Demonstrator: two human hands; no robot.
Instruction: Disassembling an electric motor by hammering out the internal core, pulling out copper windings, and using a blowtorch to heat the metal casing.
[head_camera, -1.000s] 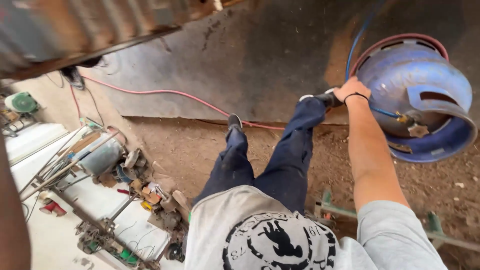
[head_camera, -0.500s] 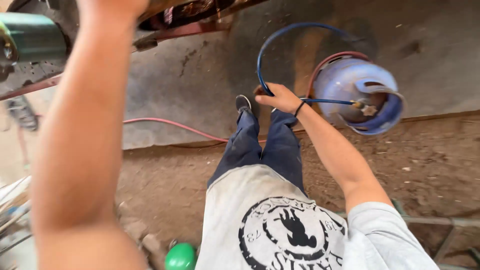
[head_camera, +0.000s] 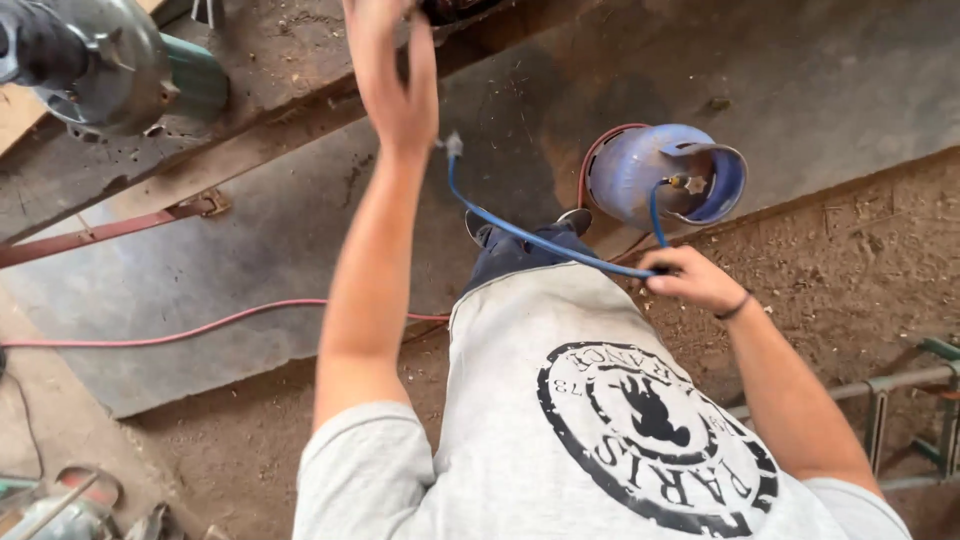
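The concrete slab (head_camera: 240, 260) is filling the view, a red hose (head_camera: 200, 328) snaking across it. The blue gas cylinder (head_camera: 650, 170) is lying on its side at the slab's edge. The right hand (head_camera: 690, 280) is clenching the blue hose (head_camera: 540, 240) coming from the cylinder's valve. The left hand (head_camera: 395, 70) is reaching up with fingers loose, gripping nothing, beside the hose's free metal tip (head_camera: 453, 145).

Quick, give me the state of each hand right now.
Left hand: raised, fingers loosely open; the blue hose end hangs beside it, grip cannot be told.
Right hand: closed on the blue hose, near the blue gas cylinder.
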